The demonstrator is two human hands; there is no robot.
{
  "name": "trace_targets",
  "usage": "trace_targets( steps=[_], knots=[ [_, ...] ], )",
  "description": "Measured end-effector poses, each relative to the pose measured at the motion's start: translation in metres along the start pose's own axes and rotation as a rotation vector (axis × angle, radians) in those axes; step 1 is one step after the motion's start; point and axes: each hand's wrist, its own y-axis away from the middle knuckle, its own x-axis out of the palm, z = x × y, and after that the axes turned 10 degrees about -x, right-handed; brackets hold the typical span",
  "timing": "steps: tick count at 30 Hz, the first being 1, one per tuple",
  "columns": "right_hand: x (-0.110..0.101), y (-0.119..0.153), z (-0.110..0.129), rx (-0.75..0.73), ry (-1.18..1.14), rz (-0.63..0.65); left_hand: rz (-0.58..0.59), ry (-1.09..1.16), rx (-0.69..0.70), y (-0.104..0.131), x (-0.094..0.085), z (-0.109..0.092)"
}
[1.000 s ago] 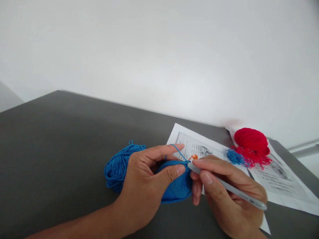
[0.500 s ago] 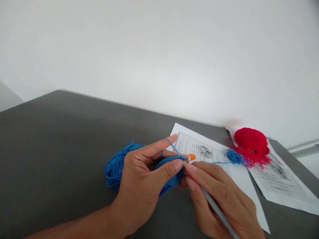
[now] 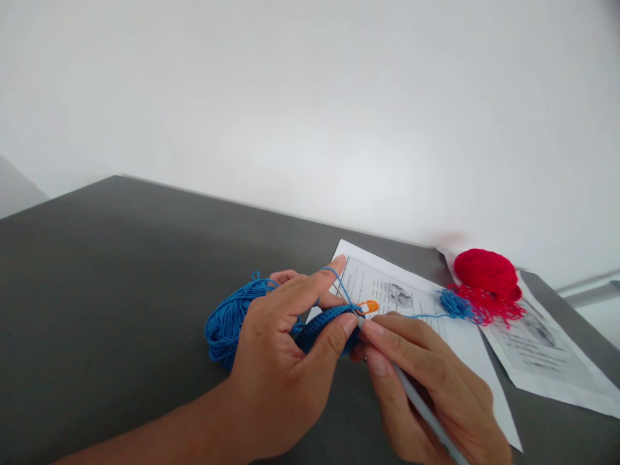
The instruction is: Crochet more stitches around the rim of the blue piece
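Observation:
My left hand (image 3: 285, 361) pinches a blue crochet piece (image 3: 322, 325) between thumb and fingers, its index finger raised with a strand of blue yarn (image 3: 343, 288) looped over it. An orange stitch marker (image 3: 370, 307) hangs at the piece's far edge. Held like a pen in my right hand (image 3: 436, 381) is a crochet hook (image 3: 426, 413) with a grey handle, its tip meeting the edge of the blue work by my left thumb. Behind my left hand lies a skein of blue yarn (image 3: 227, 326), partly covered. The hook's very end is hidden among the stitches.
Printed sheets (image 3: 361, 265) lie on the dark grey table (image 3: 145, 290), a second sheet (image 3: 547, 349) further right. On them rest a red yarn ball (image 3: 487, 274), loose red strands (image 3: 501, 310) and a small blue yarn tangle (image 3: 455, 303). A white wall (image 3: 290, 97) stands behind.
My left hand has turned slightly, and its other fingers now show behind the index finger. The blue piece has tilted with it; the stitch marker sits a little lower left.

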Motion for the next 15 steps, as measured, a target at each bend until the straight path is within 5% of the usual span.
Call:
trace_targets(
  steps=[6, 15],
  knots=[
    [0.013, 0.005, 0.001, 0.102, -0.081, -0.148, -0.02, -0.162, 0.183, -0.006, -0.003, -0.001],
    [0.008, -0.019, -0.01, 0.044, -0.166, -0.207, 0.067, -0.003, 0.02, -0.022, -0.002, -0.014]
  ],
)
